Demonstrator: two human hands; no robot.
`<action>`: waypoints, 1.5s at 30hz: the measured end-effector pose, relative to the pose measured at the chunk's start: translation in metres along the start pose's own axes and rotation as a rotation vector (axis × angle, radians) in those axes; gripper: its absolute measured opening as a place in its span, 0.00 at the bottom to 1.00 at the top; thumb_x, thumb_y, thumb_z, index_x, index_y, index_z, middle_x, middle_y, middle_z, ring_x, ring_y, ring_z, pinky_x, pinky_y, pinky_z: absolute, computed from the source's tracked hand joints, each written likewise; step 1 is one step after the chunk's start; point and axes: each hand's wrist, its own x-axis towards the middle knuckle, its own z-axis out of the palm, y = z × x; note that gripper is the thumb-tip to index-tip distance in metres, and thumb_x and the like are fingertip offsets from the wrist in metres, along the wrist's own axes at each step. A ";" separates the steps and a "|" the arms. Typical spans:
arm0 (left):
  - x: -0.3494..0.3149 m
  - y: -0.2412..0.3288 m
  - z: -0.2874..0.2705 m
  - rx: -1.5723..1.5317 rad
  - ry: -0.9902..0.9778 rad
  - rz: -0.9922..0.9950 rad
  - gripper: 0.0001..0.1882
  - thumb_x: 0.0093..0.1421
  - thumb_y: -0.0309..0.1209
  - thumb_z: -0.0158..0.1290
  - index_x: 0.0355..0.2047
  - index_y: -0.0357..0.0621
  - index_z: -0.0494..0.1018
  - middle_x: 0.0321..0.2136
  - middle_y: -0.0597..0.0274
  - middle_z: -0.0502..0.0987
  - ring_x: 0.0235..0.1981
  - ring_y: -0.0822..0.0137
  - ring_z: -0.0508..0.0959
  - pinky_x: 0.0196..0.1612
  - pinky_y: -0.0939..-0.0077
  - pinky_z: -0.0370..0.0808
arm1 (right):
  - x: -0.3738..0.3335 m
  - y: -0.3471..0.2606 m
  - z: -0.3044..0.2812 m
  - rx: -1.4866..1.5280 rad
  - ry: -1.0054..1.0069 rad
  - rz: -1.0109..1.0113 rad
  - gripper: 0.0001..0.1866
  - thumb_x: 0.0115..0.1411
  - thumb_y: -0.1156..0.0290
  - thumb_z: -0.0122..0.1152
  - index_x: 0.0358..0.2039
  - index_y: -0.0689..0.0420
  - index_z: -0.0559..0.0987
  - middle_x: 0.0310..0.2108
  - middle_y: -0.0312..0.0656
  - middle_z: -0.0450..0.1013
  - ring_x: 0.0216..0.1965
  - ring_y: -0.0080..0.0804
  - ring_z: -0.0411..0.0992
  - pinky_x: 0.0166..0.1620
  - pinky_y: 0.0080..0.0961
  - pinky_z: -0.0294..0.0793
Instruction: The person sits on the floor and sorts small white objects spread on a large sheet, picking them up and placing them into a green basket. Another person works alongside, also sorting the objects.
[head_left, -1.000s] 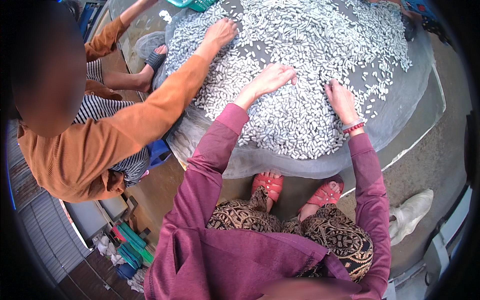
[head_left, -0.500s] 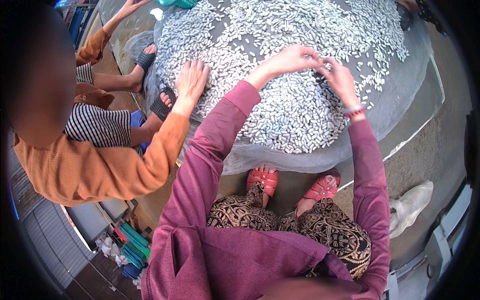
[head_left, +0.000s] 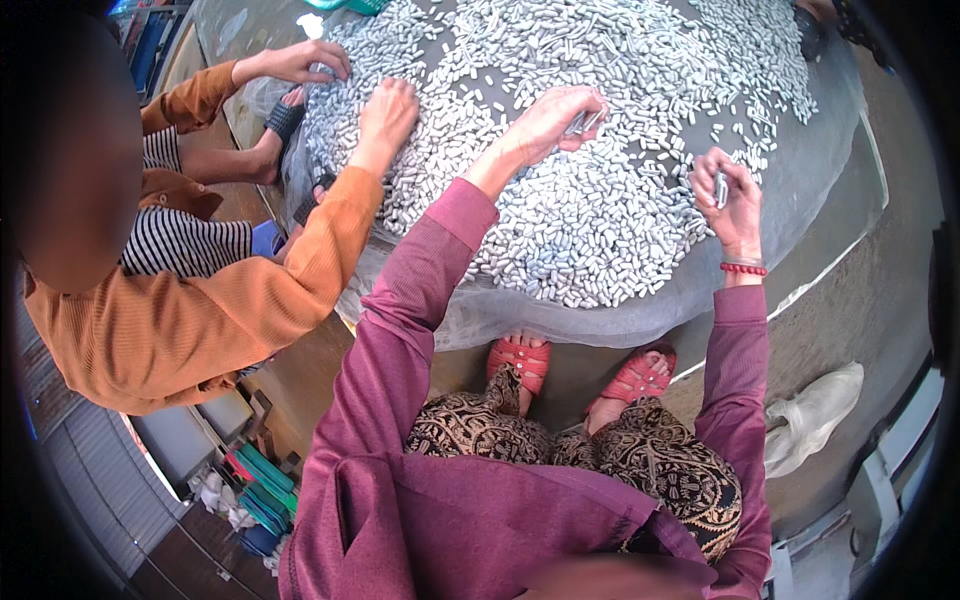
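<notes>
Many small, silvery-white cylindrical pieces (head_left: 590,240) lie heaped and scattered on a sheet before me. My left hand (head_left: 548,122), above the middle of the pile, curls its fingers around a few of these pieces, whose ends show at the fingertips. Farther right, over the pile's edge, my right hand (head_left: 736,208) is closed, with at least one piece showing between its fingers. The two hands are well apart. What else lies inside either palm is hidden.
At the left, a co-worker's hands (head_left: 388,115) reach over the same pile. A translucent plastic sheet (head_left: 610,328) spreads beneath the pieces. Part of a green basket (head_left: 365,5) shows at the top. A white sack (head_left: 815,418) lies on the floor at the right.
My hands, close together before, have separated: the right moved right and slightly down, the left slightly left. Pieces now show in both. The co-worker's far hand came down to the pile.
</notes>
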 end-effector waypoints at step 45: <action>-0.023 0.030 -0.026 -0.170 0.044 0.109 0.09 0.62 0.34 0.46 0.34 0.42 0.69 0.22 0.70 0.67 0.17 0.83 0.61 0.15 0.91 0.54 | -0.009 -0.019 -0.070 -1.171 0.476 0.045 0.11 0.54 0.66 0.61 0.32 0.59 0.73 0.22 0.36 0.71 0.19 0.23 0.66 0.21 0.22 0.62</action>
